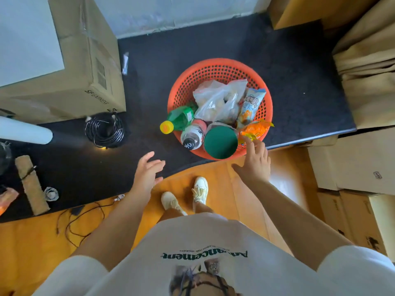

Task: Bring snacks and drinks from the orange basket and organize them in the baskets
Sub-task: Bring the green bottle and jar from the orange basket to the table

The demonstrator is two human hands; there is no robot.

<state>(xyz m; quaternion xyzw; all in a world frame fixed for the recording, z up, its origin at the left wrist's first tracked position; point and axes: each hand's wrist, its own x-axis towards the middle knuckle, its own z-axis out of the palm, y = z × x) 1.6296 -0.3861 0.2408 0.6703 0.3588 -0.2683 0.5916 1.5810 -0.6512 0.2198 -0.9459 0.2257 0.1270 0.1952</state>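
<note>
The orange basket (220,67) sits at the near edge of the dark counter (288,60), toward its right end, filled with snacks and drinks. In it a green bottle (180,118) leans over the left rim, beside a dark-capped bottle (192,135) and a green-lidded can (220,142). My right hand (255,163) reaches with fingers spread, fingertips at an orange snack packet (255,130), grasping nothing. My left hand (147,171) hovers loose over the counter's near edge, holding nothing.
</note>
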